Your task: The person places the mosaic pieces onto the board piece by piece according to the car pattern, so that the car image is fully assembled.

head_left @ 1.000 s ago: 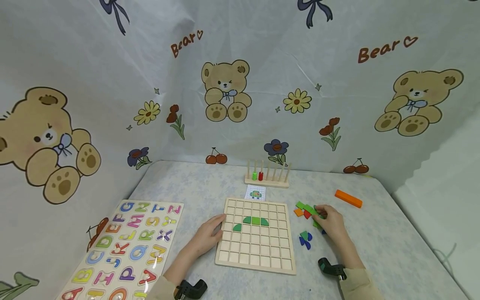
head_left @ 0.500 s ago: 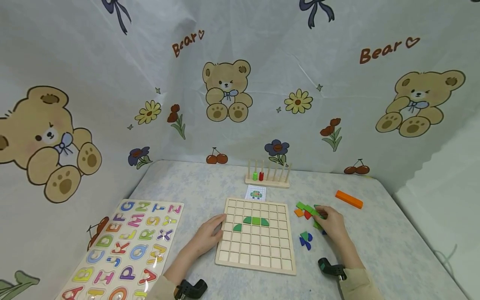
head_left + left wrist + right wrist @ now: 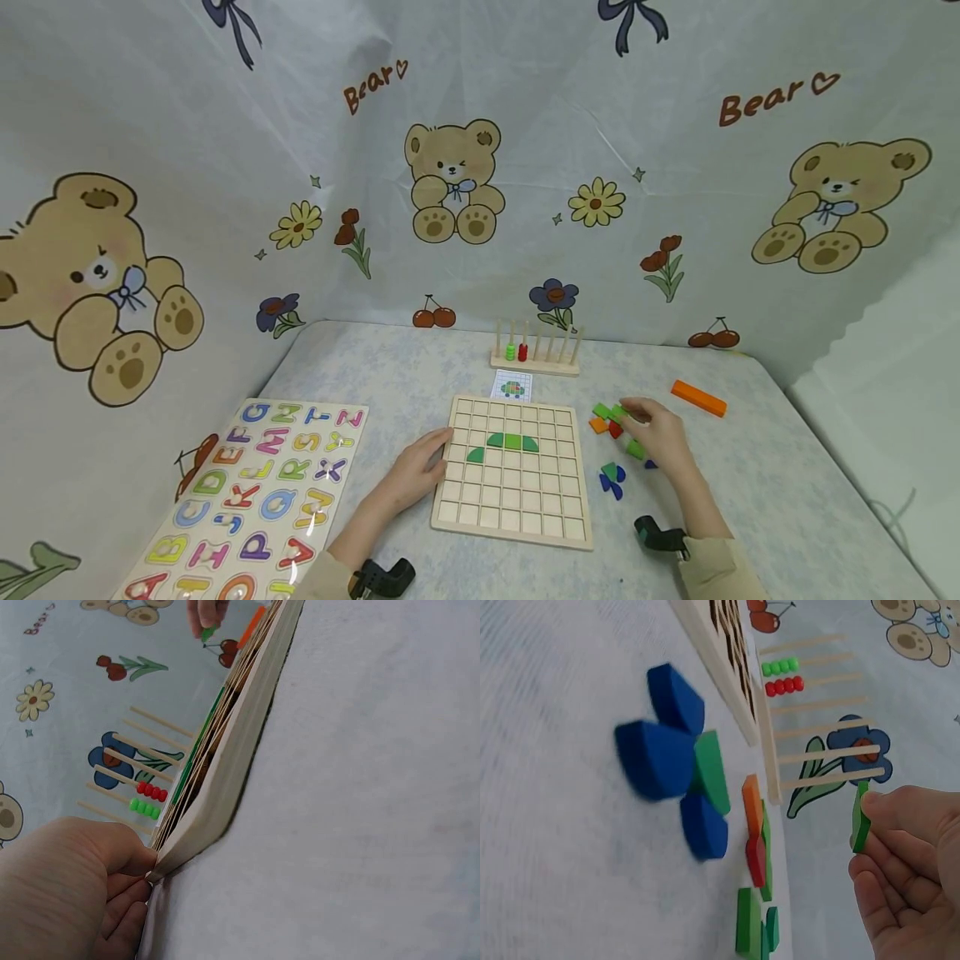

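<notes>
My left hand (image 3: pixel 416 471) grips the left edge of a wooden grid board (image 3: pixel 510 537), its thumb and fingers at the rim in the left wrist view. A green square (image 3: pixel 512 442) and several dark green curved-edge pieces lie in the board's cells. To the right of the board, my right hand (image 3: pixel 658 435) is raised over loose pieces. Between its thumb and fingers it pinches a flat green piece (image 3: pixel 861 817), held edge-on to the right wrist camera. Below lie an orange piece (image 3: pixel 751 804), a red piece (image 3: pixel 756 860), more green ones and blue curved pieces (image 3: pixel 656 761).
Behind the board are a small pattern card (image 3: pixel 512 387) and a peg rack (image 3: pixel 534 365) with green and red beads. An alphabet puzzle board (image 3: pixel 251 492) lies at the left. An orange bar (image 3: pixel 698 398) lies at the back right.
My right hand has lifted slightly up and left from the pieces with the green piece, uncovering a green and a blue piece beneath. My left hand stays at the board.
</notes>
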The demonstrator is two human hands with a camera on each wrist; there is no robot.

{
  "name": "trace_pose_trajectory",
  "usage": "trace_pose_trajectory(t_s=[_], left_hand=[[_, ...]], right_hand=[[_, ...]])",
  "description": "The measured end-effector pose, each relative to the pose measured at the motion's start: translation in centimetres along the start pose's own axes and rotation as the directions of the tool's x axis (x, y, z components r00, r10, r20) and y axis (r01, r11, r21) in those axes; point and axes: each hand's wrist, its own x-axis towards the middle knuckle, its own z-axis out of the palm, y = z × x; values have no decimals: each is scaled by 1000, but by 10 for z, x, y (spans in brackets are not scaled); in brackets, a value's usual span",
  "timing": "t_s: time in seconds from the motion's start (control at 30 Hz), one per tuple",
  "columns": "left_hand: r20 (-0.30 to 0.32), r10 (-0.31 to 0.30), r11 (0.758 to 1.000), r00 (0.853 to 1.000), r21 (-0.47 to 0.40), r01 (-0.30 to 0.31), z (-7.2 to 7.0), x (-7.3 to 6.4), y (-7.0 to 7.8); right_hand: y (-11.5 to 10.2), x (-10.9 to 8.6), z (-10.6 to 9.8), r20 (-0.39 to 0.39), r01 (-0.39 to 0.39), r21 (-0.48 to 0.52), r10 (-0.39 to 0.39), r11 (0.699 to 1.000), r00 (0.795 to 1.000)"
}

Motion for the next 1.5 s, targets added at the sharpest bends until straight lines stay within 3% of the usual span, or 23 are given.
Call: trace_pose_trajectory(t_s=[0.13,0.33,0.5,0.83,1.07,1.5], left_hand=[[-5,7,1000,1000,4,-7,0,0,0],[-9,17,1000,1000,3,-17,0,0,1],[3,-2,1000,1000,3,2,0,0,3],[17,-33,999,999,-11,33,-1,0,4],[20,-45,999,999,-21,46,-2,-1,3],[21,-41,999,999,-16,41,-2,-1,3]], right_hand=[[-1,4,9,1,63,13,-63,998,998],[-76,-11,-8,59,72,137,-80,988,995],[-104,-15,1,105,82,193,-103,978,989],[-130,-23,27,160,88,244,-130,966,978],[-146,-25,39,180,156,271,-209,950,961],[-166,-29,64,224,212,334,-296,918,929]])
